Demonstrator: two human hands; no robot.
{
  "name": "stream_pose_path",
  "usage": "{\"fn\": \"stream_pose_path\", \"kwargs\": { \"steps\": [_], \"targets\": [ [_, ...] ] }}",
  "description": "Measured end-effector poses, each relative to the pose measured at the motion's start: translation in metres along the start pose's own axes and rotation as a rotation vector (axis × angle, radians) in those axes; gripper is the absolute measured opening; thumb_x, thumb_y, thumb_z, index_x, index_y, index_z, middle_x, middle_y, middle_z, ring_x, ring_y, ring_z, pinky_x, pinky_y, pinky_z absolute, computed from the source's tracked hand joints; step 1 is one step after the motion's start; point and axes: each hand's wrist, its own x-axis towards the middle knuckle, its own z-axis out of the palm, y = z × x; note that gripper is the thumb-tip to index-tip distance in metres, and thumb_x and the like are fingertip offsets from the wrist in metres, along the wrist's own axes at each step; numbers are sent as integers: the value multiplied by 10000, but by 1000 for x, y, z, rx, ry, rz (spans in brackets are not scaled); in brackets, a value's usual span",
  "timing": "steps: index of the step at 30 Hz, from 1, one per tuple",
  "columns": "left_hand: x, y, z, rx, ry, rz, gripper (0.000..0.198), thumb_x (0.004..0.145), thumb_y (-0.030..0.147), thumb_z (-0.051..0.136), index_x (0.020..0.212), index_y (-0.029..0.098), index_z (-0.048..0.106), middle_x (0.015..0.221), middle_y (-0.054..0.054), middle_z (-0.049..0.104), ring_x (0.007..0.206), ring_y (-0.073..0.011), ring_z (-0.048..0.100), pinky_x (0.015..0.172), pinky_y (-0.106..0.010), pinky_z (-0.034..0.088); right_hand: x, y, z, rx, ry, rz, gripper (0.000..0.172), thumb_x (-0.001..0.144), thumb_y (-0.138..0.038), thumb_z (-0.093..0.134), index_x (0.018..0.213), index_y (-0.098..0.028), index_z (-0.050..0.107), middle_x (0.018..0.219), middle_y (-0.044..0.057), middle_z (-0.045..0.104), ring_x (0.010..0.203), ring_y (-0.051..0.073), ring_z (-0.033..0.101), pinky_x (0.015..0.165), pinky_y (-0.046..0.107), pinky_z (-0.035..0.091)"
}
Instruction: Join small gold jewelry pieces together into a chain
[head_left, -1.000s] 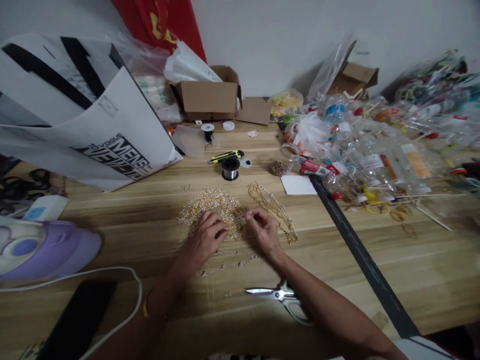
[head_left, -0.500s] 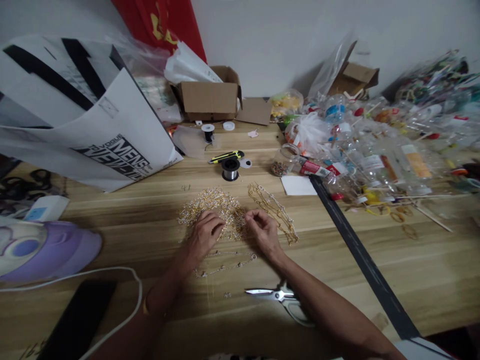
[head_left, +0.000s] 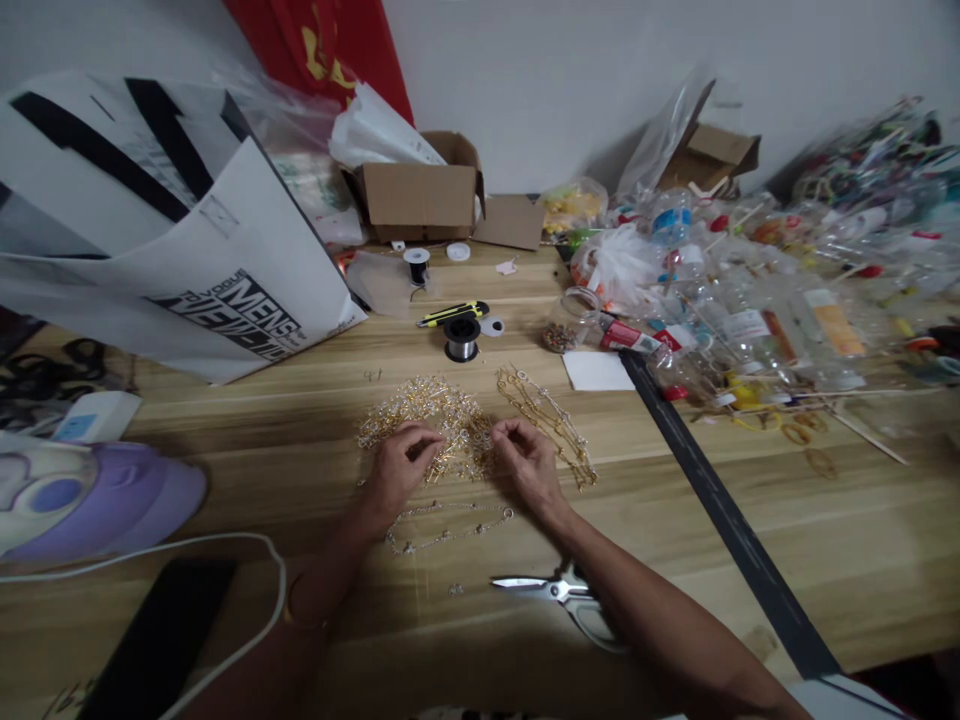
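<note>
A: Head view, entry one: the hands?
B: Left hand, fingers curled, thumb and forefinger pinched narrow on a few pieces at the near edge of the heap of gold findings. Right hand, fingertips drawn together at the heap's right edge. Whether anything sits between them is too small to tell.

A: The heap's place?
B: Middle of the wooden table, just beyond both hands.

A: Adjoining items?
B: Gold chains laid out just right of the heap. One thin chain lies near, between the forearms. Scissors lie nearer still, partly under the right forearm.

A: Farther back?
B: Wire spool, yellow utility knife, cardboard box. A printed bag at far left, a heap of plastic bottles at far right. A black strip runs diagonally at right.

A: Near left?
B: Purple appliance, white cable.
</note>
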Motion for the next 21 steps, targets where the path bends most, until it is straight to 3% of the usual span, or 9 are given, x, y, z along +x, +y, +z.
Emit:
{"fn": "stream_pose_path", "kwargs": {
  "steps": [21],
  "targets": [
    [-1,-1,0,-74,-22,10,83,782,175,634,811,178,712,823,-58,687,815,-174,627,757,-292,503,-1,3,0,-1,2,-2,157,788,-327,604,747,-175,593,717,2,584,689,135,534,645,240,421]
  ]
}}
